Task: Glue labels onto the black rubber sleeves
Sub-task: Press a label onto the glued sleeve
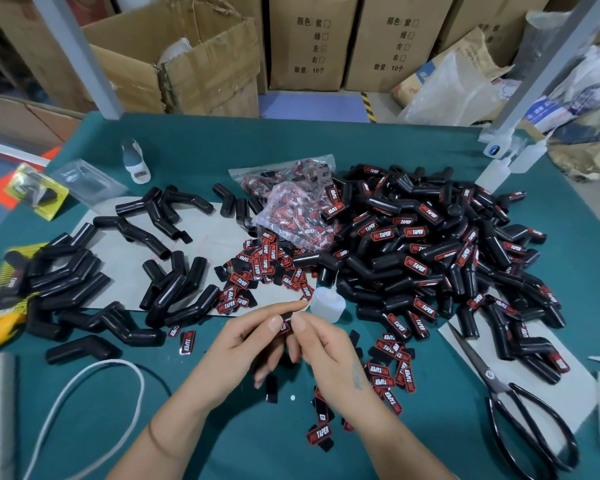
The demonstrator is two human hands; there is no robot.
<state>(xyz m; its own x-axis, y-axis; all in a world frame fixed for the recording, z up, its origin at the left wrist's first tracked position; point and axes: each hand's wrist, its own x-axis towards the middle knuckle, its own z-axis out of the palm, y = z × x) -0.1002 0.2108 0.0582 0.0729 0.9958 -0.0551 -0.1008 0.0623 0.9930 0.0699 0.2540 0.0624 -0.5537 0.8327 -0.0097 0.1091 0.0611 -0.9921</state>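
Green cloth covered the bench point(326, 147), with cardboard cartons stacked behind it. At the far left lay the unlabelled sleeves point(84, 282), bent black tubes scattered over a grey sheet, none carrying a red patch. Next came loose labels point(257, 268), spilling from a clear bag point(291, 216) toward the middle of the bench.

At centre, the left hand point(246, 344) gripped one black sleeve point(286, 325), fingers curled round it and thumb laid along its top. Its long axis ran roughly from lower left to upper right, the far end pointing at a small glue bottle point(326, 303) standing just beyond the hands. The right hand point(326, 344) came in from the opposite side, thumb and forefinger pinched together at the sleeve's upper face, apparently on a label; the label itself was mostly hidden, so I could not tell whether it was already seated.

My judgement: the coming move turns on the label lying flat along that axis, and the right hand was the nearer one to press it.

Further right sat the labelled sleeves point(430, 244) in a large heap, then black scissors point(520, 410) near the bench edge.
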